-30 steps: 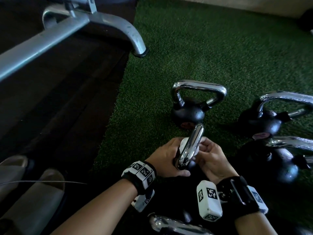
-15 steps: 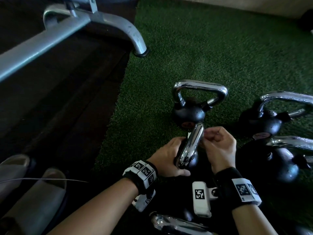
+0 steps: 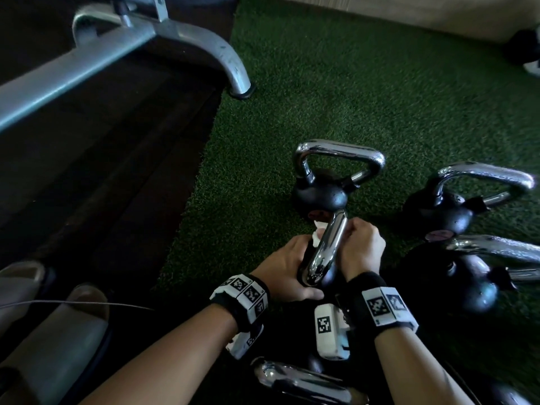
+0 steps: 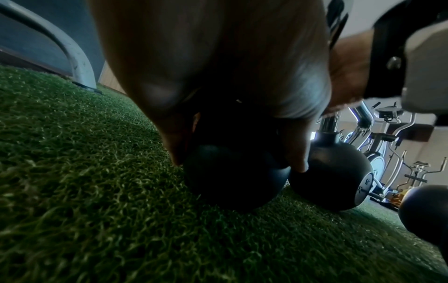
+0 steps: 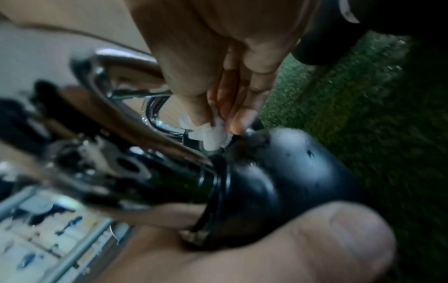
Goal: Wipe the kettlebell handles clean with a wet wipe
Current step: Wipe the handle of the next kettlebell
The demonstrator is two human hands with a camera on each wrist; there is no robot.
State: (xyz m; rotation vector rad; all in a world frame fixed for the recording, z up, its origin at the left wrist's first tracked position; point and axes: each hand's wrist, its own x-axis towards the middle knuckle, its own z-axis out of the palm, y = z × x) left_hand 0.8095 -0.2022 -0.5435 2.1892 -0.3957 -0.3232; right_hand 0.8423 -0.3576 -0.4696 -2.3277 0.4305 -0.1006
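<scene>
A black kettlebell (image 4: 232, 181) stands on the green turf with its chrome handle (image 3: 327, 249) pointing up at me. My left hand (image 3: 292, 267) grips the ball from the left, thumb (image 5: 315, 239) across the near side. My right hand (image 3: 359, 244) is curled against the handle's right side near its far end. Its fingertips (image 5: 240, 118) pinch a white wet wipe (image 5: 213, 136) onto the far leg of the handle, where that leg meets the black body (image 5: 278, 172). A corner of the wipe (image 3: 319, 233) pokes out left of the handle.
Three more kettlebells stand close: one just beyond (image 3: 321, 191) and two to the right (image 3: 441, 211) (image 3: 455, 279). Another chrome handle (image 3: 301, 384) lies under my wrists. A grey bench frame (image 3: 146, 39) crosses the dark floor on the left, and shoes (image 3: 58, 331) sit bottom left.
My right hand has slid along the handle away from me to its far end, the wrist turning over. The wipe now shows left of the handle. The left hand has stayed put.
</scene>
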